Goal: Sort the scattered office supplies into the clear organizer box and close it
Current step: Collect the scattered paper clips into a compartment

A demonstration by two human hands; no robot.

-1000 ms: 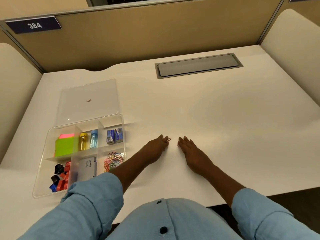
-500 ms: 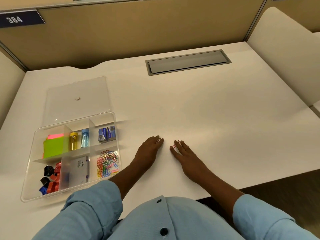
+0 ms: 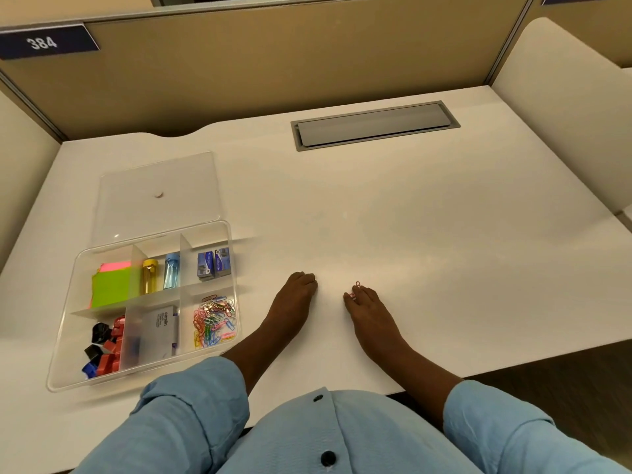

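Note:
The clear organizer box stands open at the desk's left, near the front edge. Its compartments hold green and pink sticky notes, a yellow tube, a blue tube, staple boxes, binder clips, a white box and coloured paper clips. Its clear lid lies flat behind it. My left hand rests on the desk right of the box, fingers curled together. My right hand lies beside it, pinching small red and pink paper clips at its fingertips.
A grey cable hatch is set into the white desk at the back. Tan partition walls close off the back, and white side panels stand at left and right. The desk's front edge runs just under my forearms.
A paper clip seen at my left fingertips a second ago no longer shows there. Clips have appeared at my right fingertips. Both hands stay side by side, slightly farther apart.

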